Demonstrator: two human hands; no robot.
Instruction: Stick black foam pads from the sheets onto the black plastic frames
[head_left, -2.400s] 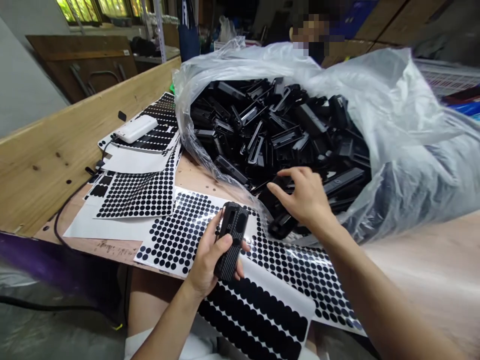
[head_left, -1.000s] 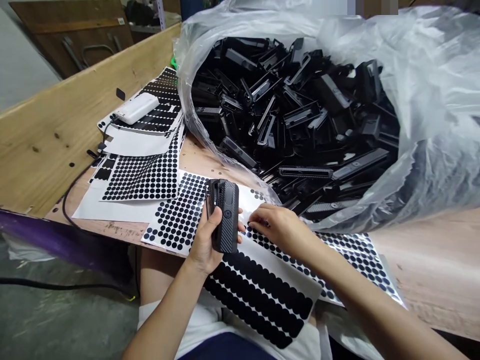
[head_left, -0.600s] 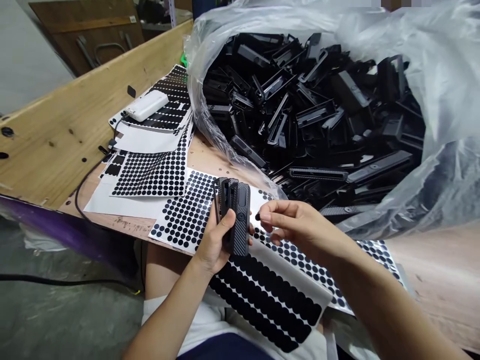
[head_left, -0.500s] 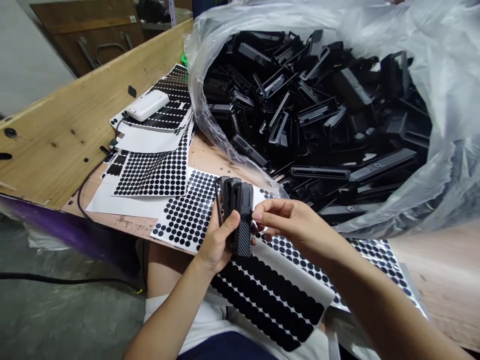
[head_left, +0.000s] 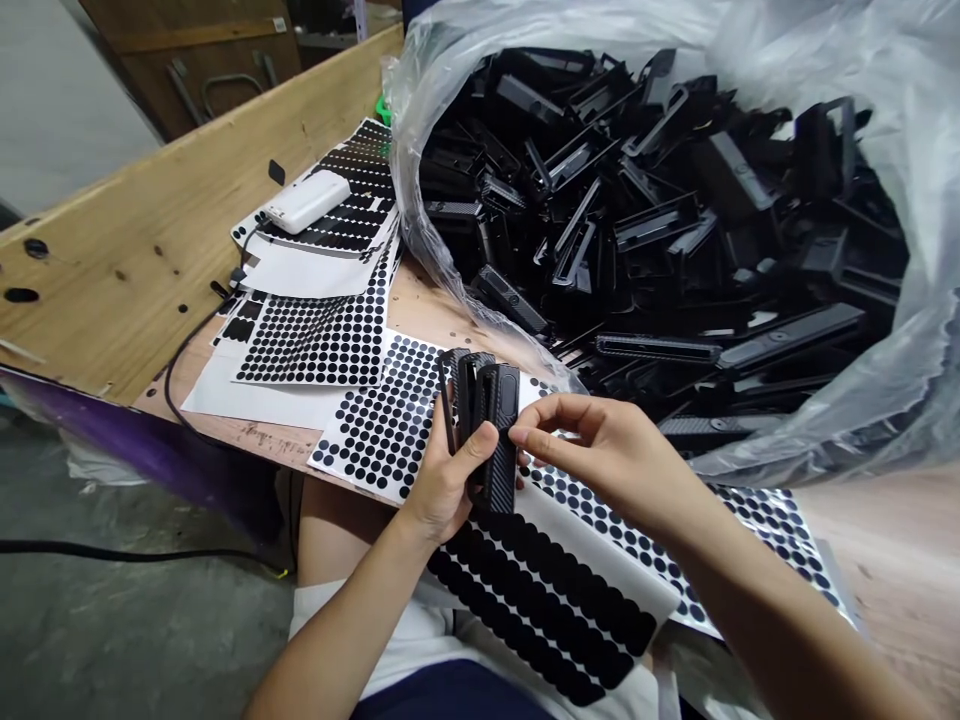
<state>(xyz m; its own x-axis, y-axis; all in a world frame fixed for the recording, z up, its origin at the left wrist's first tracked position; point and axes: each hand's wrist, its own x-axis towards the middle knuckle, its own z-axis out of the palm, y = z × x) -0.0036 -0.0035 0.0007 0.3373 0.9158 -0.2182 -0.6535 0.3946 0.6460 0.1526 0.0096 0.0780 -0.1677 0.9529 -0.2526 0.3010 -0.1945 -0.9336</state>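
My left hand (head_left: 450,480) is wrapped round a few black plastic parts (head_left: 507,400) with a carbon-fibre pattern, held side by side and upright. The front part shows an oval recess near its top. My right hand (head_left: 592,440) is closed in a pinch, its thumb and forefinger tips at the right edge of that front part; whatever lies between them is too small to make out. Below the hands, a sheet of large black round stickers (head_left: 555,590) lies over my lap. Under the hands, a sheet of smaller black dots (head_left: 375,430) rests on the table.
A big clear plastic bag (head_left: 420,190) full of similar black parts (head_left: 652,235) stands behind the hands. More dot sheets (head_left: 315,340), a white power bank (head_left: 307,202) and a black cable (head_left: 171,385) lie at left, beside a wooden board (head_left: 90,270).
The view has shifted slightly, so the bag and table sit a little differently. Both hands keep nearly the same pose on the black parts.
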